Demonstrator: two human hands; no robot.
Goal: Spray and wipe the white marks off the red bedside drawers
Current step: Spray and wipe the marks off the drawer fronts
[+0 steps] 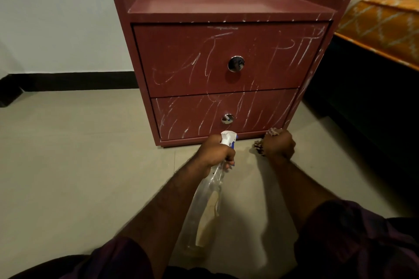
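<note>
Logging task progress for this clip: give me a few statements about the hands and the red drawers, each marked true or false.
1. The left hand grips the spray bottle. True.
2. The right hand holds nothing. False: it grips a bunched cloth.
3. The drawer fronts are wiped clean. False: white marks cover both the upper drawer and the lower drawer.
4. Each drawer has a round metal knob at its middle. True.
</note>
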